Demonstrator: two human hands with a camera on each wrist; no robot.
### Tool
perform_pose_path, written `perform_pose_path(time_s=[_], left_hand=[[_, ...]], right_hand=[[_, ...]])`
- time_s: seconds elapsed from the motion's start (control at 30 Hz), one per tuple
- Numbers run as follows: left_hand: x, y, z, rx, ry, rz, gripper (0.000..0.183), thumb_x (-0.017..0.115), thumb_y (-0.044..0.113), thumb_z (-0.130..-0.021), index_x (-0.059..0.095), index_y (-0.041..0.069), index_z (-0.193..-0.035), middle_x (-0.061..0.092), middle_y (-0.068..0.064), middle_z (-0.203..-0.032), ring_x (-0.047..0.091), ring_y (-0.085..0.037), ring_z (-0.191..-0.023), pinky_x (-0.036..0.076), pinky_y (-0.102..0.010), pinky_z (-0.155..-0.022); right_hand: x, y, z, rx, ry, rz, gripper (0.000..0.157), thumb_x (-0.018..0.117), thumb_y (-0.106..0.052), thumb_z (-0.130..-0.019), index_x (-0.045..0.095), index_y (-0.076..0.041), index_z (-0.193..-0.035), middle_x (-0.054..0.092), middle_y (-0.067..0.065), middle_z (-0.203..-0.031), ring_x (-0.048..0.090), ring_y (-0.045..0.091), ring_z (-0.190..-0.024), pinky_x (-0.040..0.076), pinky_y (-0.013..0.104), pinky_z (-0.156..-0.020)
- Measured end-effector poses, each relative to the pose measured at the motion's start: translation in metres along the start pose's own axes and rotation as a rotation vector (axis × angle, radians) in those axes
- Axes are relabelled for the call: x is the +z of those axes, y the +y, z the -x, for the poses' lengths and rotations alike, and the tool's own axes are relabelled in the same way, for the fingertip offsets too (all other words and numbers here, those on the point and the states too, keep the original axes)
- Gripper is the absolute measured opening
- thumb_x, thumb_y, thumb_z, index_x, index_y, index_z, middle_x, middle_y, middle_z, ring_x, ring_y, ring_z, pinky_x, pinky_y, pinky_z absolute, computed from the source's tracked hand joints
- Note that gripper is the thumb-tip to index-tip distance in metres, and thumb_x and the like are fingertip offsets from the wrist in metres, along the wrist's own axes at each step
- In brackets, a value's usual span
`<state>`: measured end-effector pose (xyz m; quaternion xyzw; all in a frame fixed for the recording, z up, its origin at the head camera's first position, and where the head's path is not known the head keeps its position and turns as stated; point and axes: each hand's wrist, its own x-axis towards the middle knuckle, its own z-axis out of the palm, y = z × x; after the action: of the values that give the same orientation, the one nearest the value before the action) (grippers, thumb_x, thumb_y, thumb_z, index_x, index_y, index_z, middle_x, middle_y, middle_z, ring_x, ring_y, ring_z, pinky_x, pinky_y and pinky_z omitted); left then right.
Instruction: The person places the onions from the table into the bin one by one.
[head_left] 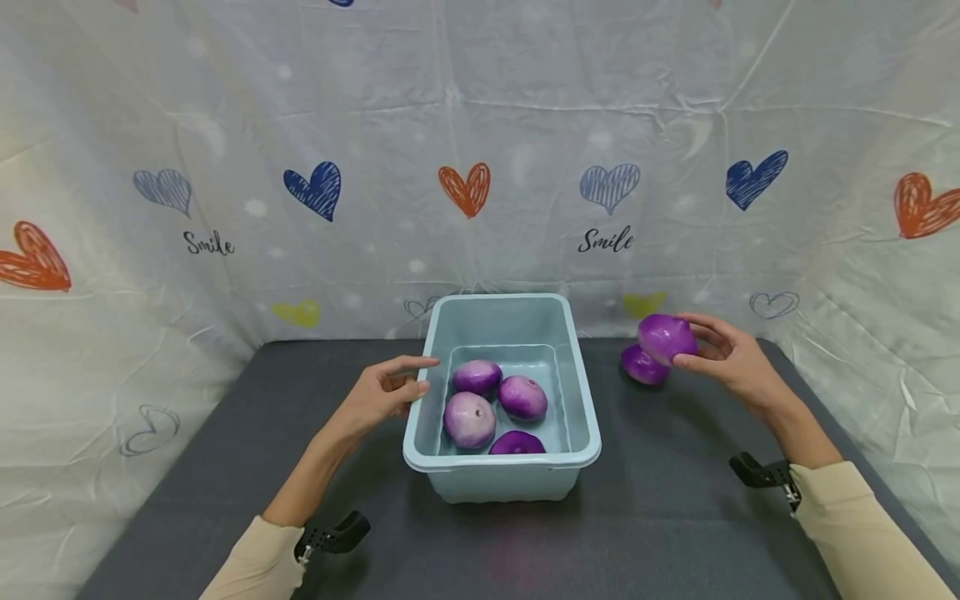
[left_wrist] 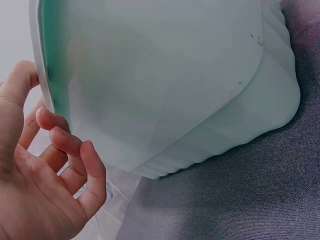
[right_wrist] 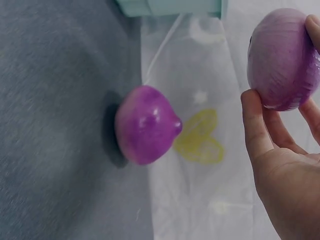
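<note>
My right hand (head_left: 731,358) grips a red onion (head_left: 666,338) between thumb and fingers, raised off the table. In the right wrist view, the held onion (right_wrist: 282,60) has a shiny, wrinkled surface. Another red onion (head_left: 643,367) lies on the table just behind and below it, its pointed tip showing in the right wrist view. At the left rim of a light blue plastic bin (head_left: 504,460), my left hand (head_left: 386,390) touches the edge with index finger and thumb. Its other fingers are loosely bent beside the outer wall. Several red onions (head_left: 522,397) lie inside the bin.
A dark grey cloth-covered table (head_left: 645,533) bears the bin at its middle. Directly behind the table's back edge hangs a white curtain (head_left: 525,133) printed with hearts. Each wrist wears a black strap (head_left: 759,472).
</note>
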<state>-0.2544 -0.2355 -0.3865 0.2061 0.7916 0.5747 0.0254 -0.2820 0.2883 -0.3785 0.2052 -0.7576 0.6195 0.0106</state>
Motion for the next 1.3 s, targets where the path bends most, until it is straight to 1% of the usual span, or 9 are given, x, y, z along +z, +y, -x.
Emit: perform_pose_path(time_s=[0.17, 0.27, 0.37, 0.5, 0.63, 0.8, 1.03, 1.2, 1.3], left_hand=[[0.0, 0.0, 0.001, -0.002, -0.005, 0.003, 0.042, 0.066, 0.015, -0.101, 0.06, 0.002, -0.14, 0.044, -0.006, -0.071, 0.045, -0.024, -0.063, 0.042, -0.031, -0.061], [0.0, 0.001, 0.0, -0.002, -0.002, -0.005, 0.042, 0.067, 0.016, -0.101, 0.059, 0.001, -0.14, 0.047, -0.008, -0.072, 0.046, -0.028, -0.063, 0.043, -0.031, -0.061], [0.0, 0.001, 0.0, -0.001, 0.003, -0.014, 0.043, 0.067, 0.015, -0.101, 0.059, 0.0, -0.14, 0.049, -0.009, -0.073, 0.046, -0.029, -0.063, 0.043, -0.031, -0.061], [0.0, 0.0, 0.0, -0.003, 0.003, -0.019, 0.042, 0.066, 0.015, -0.101, 0.059, 0.0, -0.14, 0.052, -0.01, -0.074, 0.048, -0.028, -0.063, 0.044, -0.031, -0.062], [0.0, 0.001, 0.0, -0.008, 0.005, -0.021, 0.042, 0.067, 0.017, -0.101, 0.06, 0.002, -0.14, 0.054, -0.011, -0.076, 0.049, -0.024, -0.064, 0.045, -0.032, -0.063], [0.0, 0.001, 0.0, -0.023, 0.009, -0.019, 0.042, 0.067, 0.018, -0.101, 0.06, 0.004, -0.14, 0.051, -0.01, -0.074, 0.049, -0.02, -0.065, 0.045, -0.032, -0.063], [0.001, 0.0, -0.001, -0.015, 0.002, -0.017, 0.042, 0.067, 0.017, -0.101, 0.06, 0.004, -0.14, 0.054, -0.011, -0.076, 0.051, -0.02, -0.065, 0.046, -0.032, -0.064], [0.001, 0.0, 0.0, -0.014, 0.004, -0.013, 0.041, 0.066, 0.017, -0.101, 0.06, 0.003, -0.14, 0.051, -0.01, -0.074, 0.05, -0.019, -0.065, 0.045, -0.031, -0.063], [0.001, 0.0, 0.0, -0.017, 0.01, -0.014, 0.041, 0.067, 0.017, -0.101, 0.061, 0.004, -0.14, 0.053, -0.009, -0.075, 0.051, -0.02, -0.066, 0.044, -0.031, -0.063]], right_hand=[[0.009, -0.009, -0.011, 0.01, -0.002, -0.004, 0.057, 0.069, -0.005, -0.098, 0.047, -0.009, -0.15, 0.046, 0.016, -0.143, 0.06, 0.019, -0.119, 0.052, 0.03, -0.089], [0.016, -0.014, -0.017, 0.021, 0.011, 0.0, 0.057, 0.071, -0.005, -0.096, 0.049, -0.008, -0.149, 0.048, 0.016, -0.142, 0.06, 0.022, -0.118, 0.052, 0.03, -0.089], [0.021, -0.017, -0.023, 0.02, 0.008, 0.009, 0.058, 0.073, -0.005, -0.095, 0.049, -0.008, -0.148, 0.048, 0.016, -0.142, 0.06, 0.024, -0.118, 0.052, 0.03, -0.089], [0.028, -0.022, -0.031, 0.012, -0.008, 0.005, 0.059, 0.074, -0.006, -0.094, 0.049, -0.007, -0.148, 0.047, 0.018, -0.144, 0.059, 0.026, -0.12, 0.052, 0.03, -0.09], [0.034, -0.028, -0.039, 0.003, -0.037, -0.003, 0.06, 0.074, -0.007, -0.094, 0.049, -0.008, -0.149, 0.045, 0.02, -0.146, 0.057, 0.029, -0.123, 0.052, 0.032, -0.09], [0.043, -0.035, -0.047, -0.004, -0.069, -0.011, 0.062, 0.076, -0.008, -0.094, 0.049, -0.01, -0.149, 0.045, 0.018, -0.145, 0.055, 0.031, -0.124, 0.052, 0.033, -0.091], [0.053, -0.041, -0.058, -0.075, -0.092, 0.005, 0.063, 0.077, -0.005, -0.091, 0.05, -0.006, -0.148, 0.047, 0.02, -0.145, 0.055, 0.034, -0.125, 0.051, 0.033, -0.093], [0.063, -0.044, -0.066, -0.092, -0.103, 0.023, 0.064, 0.08, -0.008, -0.089, 0.052, -0.007, -0.147, 0.05, 0.017, -0.144, 0.054, 0.034, -0.127, 0.049, 0.034, -0.095], [0.068, -0.046, -0.07, -0.1, -0.122, 0.025, 0.064, 0.081, -0.009, -0.089, 0.053, -0.008, -0.146, 0.05, 0.016, -0.144, 0.054, 0.034, -0.127, 0.048, 0.035, -0.096]])
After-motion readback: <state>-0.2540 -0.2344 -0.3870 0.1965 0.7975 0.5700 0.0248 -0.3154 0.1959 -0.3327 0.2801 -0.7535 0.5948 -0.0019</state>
